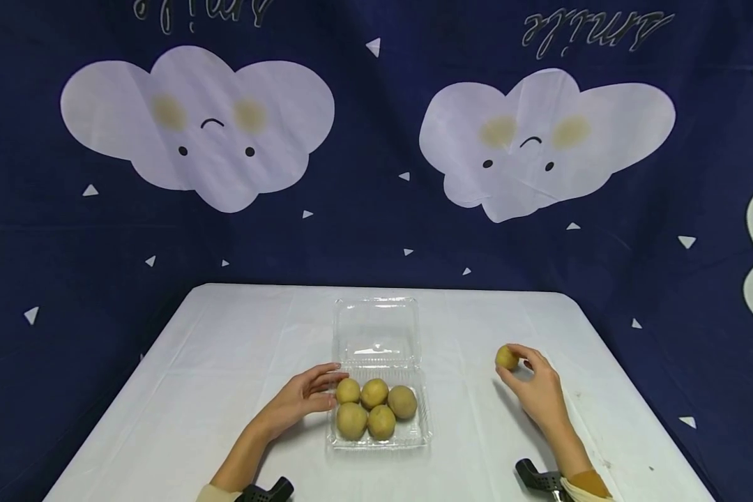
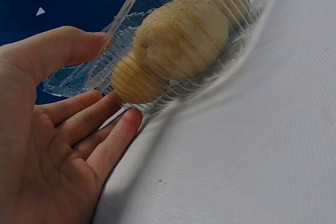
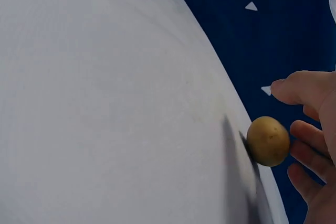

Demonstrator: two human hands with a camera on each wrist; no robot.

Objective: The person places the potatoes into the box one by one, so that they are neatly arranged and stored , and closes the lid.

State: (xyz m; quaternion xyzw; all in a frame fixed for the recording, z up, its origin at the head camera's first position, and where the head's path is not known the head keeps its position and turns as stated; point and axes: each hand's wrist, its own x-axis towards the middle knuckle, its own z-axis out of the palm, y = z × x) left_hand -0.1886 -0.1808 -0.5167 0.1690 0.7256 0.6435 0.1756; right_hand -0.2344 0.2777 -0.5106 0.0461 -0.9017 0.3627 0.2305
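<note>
Several round, yellow-brown fruits (image 1: 352,421) sit in the base of a clear plastic box (image 1: 379,444), whose lid is open toward the back. At the box's left side, my left hand (image 1: 295,401) has its fingers extended. In the left wrist view, that hand's (image 2: 55,145) thumb and fingertips touch the ribbed wall around a corner, close to the fruits (image 2: 181,38). Right of the box, a single round fruit (image 1: 507,358) lies on the table beside my right hand (image 1: 542,394). The right wrist view has this fruit (image 3: 268,141) near the fingers, with the thumb of the hand (image 3: 326,103) apart from it.
A white cloth covers the table (image 1: 238,328), with a few small specks at its right side. Behind it hangs a dark blue backdrop (image 1: 376,230) with pale clouds and small triangles. Both wrists carry black devices near the front edge.
</note>
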